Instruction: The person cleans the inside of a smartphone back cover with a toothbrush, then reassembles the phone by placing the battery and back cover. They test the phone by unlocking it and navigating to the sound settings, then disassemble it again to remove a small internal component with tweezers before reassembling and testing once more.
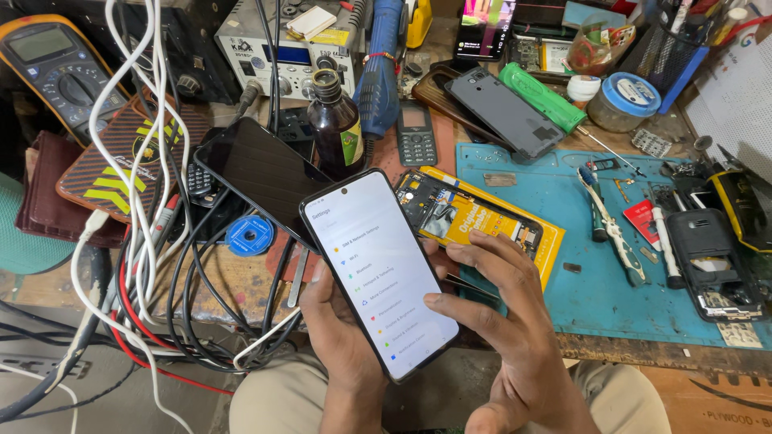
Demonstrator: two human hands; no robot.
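1. The left hand (342, 337) is wrapped around the lower half of a smartphone (378, 273), gripping it from behind at a tilt above the person's lap, in front of the workbench edge (643, 350).
2. The right hand (503, 309) is loosely open and holds nothing; its thumb tip touches the phone's right edge, and its fingers curl just beside the glass.
3. The phone is a flat, glossy slab with a lit white screen showing a menu list.
4. Left of the left hand, a tangle of white, black and red cables (153, 241) spills over the bench edge, leaving little free room there.
5. Beyond the right hand lies a smooth blue work mat (579, 297), with an opened phone frame (462, 213) resting on a yellow card.
6. Above the left hand stands a dark brown glass bottle (334, 124), uncapped; its contents cannot be seen.
7. Far right of the hands, a black mesh pot (667, 48) holds pens.
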